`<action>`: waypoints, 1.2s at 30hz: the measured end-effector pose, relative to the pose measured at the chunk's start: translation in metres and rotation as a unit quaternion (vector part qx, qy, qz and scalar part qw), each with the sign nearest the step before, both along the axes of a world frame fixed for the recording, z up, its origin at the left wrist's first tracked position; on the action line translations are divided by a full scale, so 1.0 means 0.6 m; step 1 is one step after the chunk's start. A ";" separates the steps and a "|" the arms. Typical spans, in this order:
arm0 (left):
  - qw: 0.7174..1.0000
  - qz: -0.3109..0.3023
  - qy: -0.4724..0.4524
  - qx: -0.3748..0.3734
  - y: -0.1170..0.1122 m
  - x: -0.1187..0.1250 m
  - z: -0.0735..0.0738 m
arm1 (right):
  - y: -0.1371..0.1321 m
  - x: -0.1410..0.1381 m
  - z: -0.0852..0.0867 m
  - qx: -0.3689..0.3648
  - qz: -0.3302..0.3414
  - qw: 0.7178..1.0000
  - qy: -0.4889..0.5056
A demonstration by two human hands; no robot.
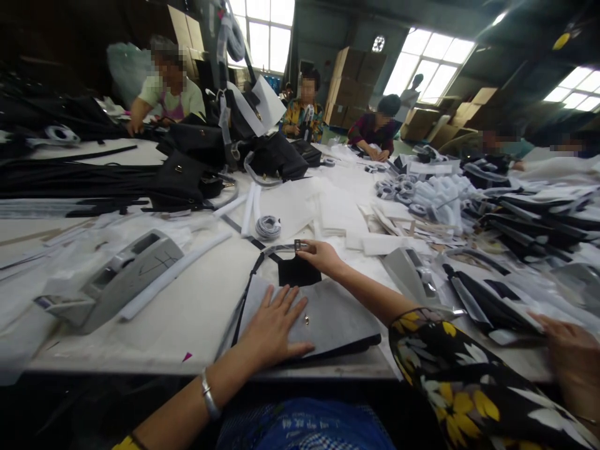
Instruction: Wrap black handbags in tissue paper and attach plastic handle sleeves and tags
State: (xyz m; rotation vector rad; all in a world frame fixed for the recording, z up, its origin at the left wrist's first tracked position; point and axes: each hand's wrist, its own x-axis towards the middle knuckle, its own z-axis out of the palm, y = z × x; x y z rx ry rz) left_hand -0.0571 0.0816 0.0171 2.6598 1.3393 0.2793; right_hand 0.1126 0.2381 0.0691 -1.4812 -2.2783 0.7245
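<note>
Two hands on one bag [297, 272], which sits dead centre at the near edge of the table [201, 312].

- left hand [276, 325]: flat, palm down, fingers spread on the grey sheet [337, 319] covering the bag's flap. It grips nothing and only pins the sheet.
- right hand [322, 256]: at 12 o'clock of the bag, fingertips pinched shut on a small metal clasp [297, 245].
- strap [248, 284]: loops off the bag's 10 o'clock side toward the clasp. It may be sleeved in wrap, but I can't tell.
- A small brass fitting [306, 319] pokes through the sheet just beside the left fingertips.

My read on the step: the flap is already covered and the work is now on the strap hardware at the top of the bag. The clasp is in hand but not yet dealt with.

The next move calls for two things:
- Steady palm pressure, so the sheet doesn't slide off the flap.
- A fine pinch on the clasp, since it's small and slippery-looking.

If tape is needed, there is a grey tape dispenser [117, 275] at 9 o'clock and a second dispenser [412, 275] at 3 o'clock. Either one means freeing a hand first.

Nearby:
- A white roll [268, 226] lies at 12 o'clock, beyond the clasp.
- A co-worker's hand [572, 356] rests on black pieces at 4 o'clock and isn't ours.
- Other people are working at the far side, behind a pile of black bags [197, 156] at 11 o'clock.
</note>
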 end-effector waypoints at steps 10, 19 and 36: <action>0.997 0.008 -0.072 0.000 -0.003 -0.001 0.005 | -0.184 0.102 -0.008 0.081 0.234 0.958 0.146; 0.991 0.010 -0.099 0.094 -0.023 -0.004 0.014 | -0.187 0.127 -0.080 0.136 0.280 0.940 0.139; 0.971 -0.179 -0.142 0.072 -0.033 -0.010 0.004 | -0.147 0.081 -0.029 0.095 0.358 0.926 -0.075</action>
